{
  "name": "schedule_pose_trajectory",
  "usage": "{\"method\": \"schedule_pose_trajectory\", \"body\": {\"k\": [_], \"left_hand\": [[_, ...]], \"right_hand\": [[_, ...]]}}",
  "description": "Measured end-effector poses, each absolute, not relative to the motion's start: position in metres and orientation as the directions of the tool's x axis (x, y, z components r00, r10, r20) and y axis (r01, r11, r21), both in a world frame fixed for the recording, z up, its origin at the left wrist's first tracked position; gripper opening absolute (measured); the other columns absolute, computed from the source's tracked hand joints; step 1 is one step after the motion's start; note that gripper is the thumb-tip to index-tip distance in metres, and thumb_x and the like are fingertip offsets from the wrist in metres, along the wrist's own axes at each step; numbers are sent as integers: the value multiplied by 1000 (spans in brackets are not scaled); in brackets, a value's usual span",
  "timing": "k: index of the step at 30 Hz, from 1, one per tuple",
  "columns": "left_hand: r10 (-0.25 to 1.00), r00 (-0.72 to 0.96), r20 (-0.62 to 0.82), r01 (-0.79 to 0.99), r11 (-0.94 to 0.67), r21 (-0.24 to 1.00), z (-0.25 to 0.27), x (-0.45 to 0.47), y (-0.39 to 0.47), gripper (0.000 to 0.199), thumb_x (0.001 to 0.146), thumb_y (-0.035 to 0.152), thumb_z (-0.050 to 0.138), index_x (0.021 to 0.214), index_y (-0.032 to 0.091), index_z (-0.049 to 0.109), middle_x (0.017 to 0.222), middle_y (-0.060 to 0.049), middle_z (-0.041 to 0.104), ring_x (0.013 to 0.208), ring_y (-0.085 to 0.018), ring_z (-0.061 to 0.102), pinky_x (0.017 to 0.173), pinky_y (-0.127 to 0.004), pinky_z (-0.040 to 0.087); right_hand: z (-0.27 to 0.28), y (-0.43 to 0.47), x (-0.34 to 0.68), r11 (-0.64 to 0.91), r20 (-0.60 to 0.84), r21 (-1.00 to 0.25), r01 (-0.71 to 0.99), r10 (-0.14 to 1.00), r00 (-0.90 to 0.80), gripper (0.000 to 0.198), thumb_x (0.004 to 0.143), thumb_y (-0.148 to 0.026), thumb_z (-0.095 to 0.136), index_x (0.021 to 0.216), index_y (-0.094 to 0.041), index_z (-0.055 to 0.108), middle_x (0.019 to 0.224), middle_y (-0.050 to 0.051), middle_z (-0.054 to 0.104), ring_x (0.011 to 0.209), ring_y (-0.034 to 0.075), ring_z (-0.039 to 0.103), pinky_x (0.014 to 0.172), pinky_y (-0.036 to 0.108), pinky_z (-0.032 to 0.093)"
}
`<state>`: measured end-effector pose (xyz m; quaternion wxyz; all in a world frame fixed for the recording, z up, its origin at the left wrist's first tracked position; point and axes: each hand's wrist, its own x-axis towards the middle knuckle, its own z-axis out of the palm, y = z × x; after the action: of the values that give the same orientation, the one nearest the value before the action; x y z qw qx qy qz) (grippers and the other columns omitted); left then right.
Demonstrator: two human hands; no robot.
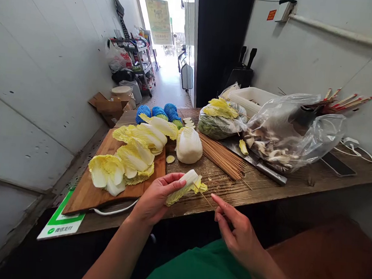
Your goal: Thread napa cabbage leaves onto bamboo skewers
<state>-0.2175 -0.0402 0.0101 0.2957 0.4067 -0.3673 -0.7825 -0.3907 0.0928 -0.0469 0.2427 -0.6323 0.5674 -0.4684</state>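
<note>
My left hand (155, 197) pinches a folded napa cabbage leaf (185, 184) between thumb and fingers, over the table's front edge. A thin bamboo skewer (205, 198) meets the leaf on its right side; whether its tip has gone through, I cannot tell. My right hand (235, 227) grips the skewer's other end, its index finger stretched along it. Loose cabbage leaves (136, 153) lie on a wooden cutting board (85, 196) to the left. Behind my hands stands the trimmed cabbage head (189, 146), and right of it lies a bundle of bamboo skewers (223, 156).
A knife (271, 174) lies right of the skewers, near a clear bag of mushrooms (269, 148). Farther back are a bagged green vegetable (217, 125), a white tub (250, 95) and blue-netted vegetables (159, 111). A phone (338, 164) rests at the right.
</note>
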Motion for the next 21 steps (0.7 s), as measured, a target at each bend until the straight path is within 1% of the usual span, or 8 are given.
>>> {"method": "schedule_pose_trajectory", "body": {"k": [3,6,7,9,12,15,18,21], "left_hand": [[-762,-500,-412,116,-530,840,8,-220,-35,29,61,21,79,86,13,67,79,-4,69,65,-9,60,59,-17,43],[-724,-553,-412,82,-539,838,4,-223,-28,34,63,22,78,94,13,67,88,-7,69,71,-11,61,63,-18,43],[-707,-572,-415,75,-549,832,3,-224,-25,35,64,22,77,96,12,67,91,-8,69,73,-12,61,65,-19,44],[-675,-601,-429,70,-579,812,0,-226,-20,34,64,21,77,95,12,67,92,-8,69,75,-14,62,67,-20,45],[-629,-624,-464,60,-631,774,-3,-227,-17,31,63,20,78,91,12,67,85,-6,69,69,-12,61,63,-19,44],[-574,-641,-509,25,-679,733,-6,-227,-16,30,62,22,78,89,12,68,80,-5,68,63,-10,58,57,-18,42],[-549,-646,-530,5,-698,716,-6,-227,-15,28,62,27,78,82,11,69,71,-4,65,57,-8,55,52,-17,38],[-532,-654,-537,-16,-701,713,-4,-229,-12,25,64,29,77,77,10,69,64,-2,62,52,-5,49,48,-17,35]], "right_hand": [[-45,92,-390,-274,329,-821,-502,-944,-24,48,89,-14,42,137,-20,37,92,6,61,76,13,59,73,26,52],[-44,92,-388,-295,350,-825,-482,-936,-26,39,89,-15,43,128,-18,48,104,8,63,90,15,60,82,28,50],[-44,92,-386,-283,342,-836,-469,-939,-42,36,89,-16,44,124,-17,51,102,9,64,89,15,61,81,28,51],[-45,94,-383,-246,304,-864,-439,-950,-66,32,90,-19,44,119,-12,56,89,8,66,76,14,62,72,26,52],[-41,98,-382,-199,251,-893,-404,-965,-79,33,91,-22,43,115,-8,60,80,8,66,67,14,60,68,27,51],[-34,101,-384,-139,174,-922,-362,-982,-67,33,90,-25,44,112,-9,63,72,6,63,63,14,59,65,27,50],[-28,102,-387,-61,77,-954,-293,-996,-44,33,91,-27,44,113,-13,64,57,0,52,50,10,48,53,24,45],[-25,103,-388,-25,36,-967,-254,-999,-38,33,91,-28,44,117,-16,62,57,-2,48,48,9,42,48,22,41]]}}
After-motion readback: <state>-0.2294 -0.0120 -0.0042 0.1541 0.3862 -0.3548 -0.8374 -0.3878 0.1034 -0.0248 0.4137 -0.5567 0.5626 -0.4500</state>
